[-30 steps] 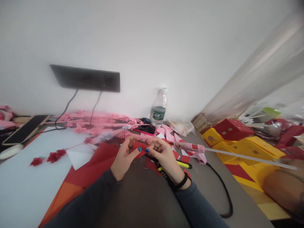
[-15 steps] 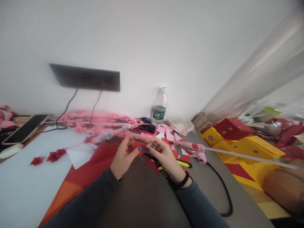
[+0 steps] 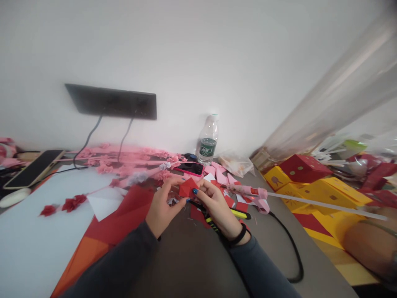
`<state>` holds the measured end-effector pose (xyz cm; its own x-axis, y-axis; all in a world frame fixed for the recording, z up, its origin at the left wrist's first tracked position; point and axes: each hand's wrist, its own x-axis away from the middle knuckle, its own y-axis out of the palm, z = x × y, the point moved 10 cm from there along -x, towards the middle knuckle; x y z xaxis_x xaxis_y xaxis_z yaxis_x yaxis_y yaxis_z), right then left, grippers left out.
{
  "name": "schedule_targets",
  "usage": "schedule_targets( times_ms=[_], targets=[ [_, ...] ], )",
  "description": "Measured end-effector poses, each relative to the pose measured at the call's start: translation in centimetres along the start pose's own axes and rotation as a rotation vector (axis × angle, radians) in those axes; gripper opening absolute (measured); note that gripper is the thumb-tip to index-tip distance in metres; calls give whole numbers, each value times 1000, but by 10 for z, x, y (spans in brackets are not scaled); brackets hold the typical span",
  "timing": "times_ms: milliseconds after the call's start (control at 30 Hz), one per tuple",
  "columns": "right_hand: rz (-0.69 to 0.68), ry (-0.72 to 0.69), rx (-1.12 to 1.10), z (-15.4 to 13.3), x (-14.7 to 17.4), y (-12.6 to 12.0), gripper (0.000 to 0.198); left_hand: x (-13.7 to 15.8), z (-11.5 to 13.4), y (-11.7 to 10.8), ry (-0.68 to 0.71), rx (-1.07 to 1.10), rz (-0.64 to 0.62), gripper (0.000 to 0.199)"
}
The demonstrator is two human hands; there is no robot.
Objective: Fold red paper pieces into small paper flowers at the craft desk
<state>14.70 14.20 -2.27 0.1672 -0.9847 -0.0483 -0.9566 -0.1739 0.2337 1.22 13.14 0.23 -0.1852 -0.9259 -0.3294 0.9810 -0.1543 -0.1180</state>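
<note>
The right hand is gripping a small folded red paper between its thumb and fingers, above the middle of the grey table. The left hand has its thumb and fingers spread around the left side of this paper; whether they press on it, I cannot tell. To the right lies a pink glue gun, and on the far side stands a bottle

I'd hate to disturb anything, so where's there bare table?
Bare grey tabletop lies between the dark sleeves, and between the right one and the curving black cord. Beyond the left hand and right hand it's crowded: paper scraps, glue gun, bottle.
</note>
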Motion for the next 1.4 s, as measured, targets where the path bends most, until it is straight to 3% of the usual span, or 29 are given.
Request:
schedule_targets(
  times_ms=[233,500,833,1100,1400],
  targets=[
    [-49,-10,-22,-2,3,6,32,-1,16,-7,103,-129,24,5],
    [-117,-10,4,-5,5,15,29,-1,18,-11,79,-225,64,21],
    [-135,-115,135,-19,8,21,27,-2,3,-19,-20,-84,96,15],
    [-59,-191,233,-27,7,12,32,-2,8,-11,10,-30,38,24],
    [-36,-171,218,-20,7,7,33,-5,4,-11,-10,196,66,25]
  ],
)
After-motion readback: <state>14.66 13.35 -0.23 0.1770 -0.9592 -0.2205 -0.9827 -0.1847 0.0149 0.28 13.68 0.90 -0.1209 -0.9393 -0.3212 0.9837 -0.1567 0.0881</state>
